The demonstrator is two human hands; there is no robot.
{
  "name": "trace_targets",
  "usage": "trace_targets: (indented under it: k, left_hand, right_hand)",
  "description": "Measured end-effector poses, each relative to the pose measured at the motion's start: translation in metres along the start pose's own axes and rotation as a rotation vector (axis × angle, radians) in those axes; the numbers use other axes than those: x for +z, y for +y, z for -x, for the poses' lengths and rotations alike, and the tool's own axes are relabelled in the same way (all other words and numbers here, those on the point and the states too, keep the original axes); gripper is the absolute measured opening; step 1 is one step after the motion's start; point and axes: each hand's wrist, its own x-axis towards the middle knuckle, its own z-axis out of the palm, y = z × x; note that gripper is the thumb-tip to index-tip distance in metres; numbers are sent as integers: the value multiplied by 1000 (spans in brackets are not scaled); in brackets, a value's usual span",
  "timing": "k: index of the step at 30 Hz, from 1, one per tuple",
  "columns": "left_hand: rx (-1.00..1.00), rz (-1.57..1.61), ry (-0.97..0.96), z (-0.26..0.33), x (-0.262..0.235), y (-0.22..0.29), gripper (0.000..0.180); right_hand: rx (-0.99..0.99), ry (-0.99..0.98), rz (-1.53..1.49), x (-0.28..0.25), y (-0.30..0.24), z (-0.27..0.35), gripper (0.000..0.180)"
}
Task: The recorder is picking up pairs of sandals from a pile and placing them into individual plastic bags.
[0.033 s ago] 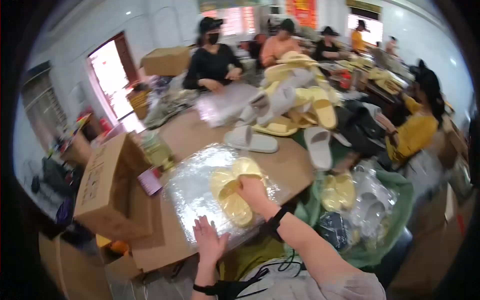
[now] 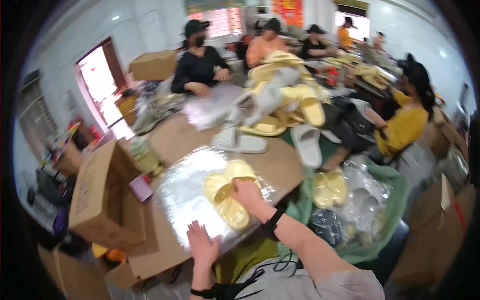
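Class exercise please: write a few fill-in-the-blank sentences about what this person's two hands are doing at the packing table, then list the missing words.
1. The right hand grips a pair of slippers whose colour is ____.
2. The left hand lies flat on a clear ____ bag.
3. To the person's left stands an open box made of ____.
4. Beyond the bag, two loose slippers on the table are ____ in colour.

Missing words: yellow; plastic; cardboard; white

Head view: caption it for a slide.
Right hand grips yellow foam slippers on clear plastic bags; left hand presses them flat.
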Motion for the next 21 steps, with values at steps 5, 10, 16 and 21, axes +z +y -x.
trace_targets:
  k: [5, 10, 16, 21]
  left_hand:
    - [21, 8, 118, 6, 13, -6, 85]
    - [79, -28, 156, 4, 23, -11, 78]
    - [78, -43, 181, 3, 19, -12, 70]
    - [92, -23, 172, -2, 26, -10, 75]
  right_hand:
    - [198, 60, -78, -91, 41, 71, 25]
    - [420, 516, 175, -187, 144, 148, 27]
    - [973, 381, 700, -236, 285, 214, 32]
    - [1141, 452, 648, -224, 332, 223, 37]
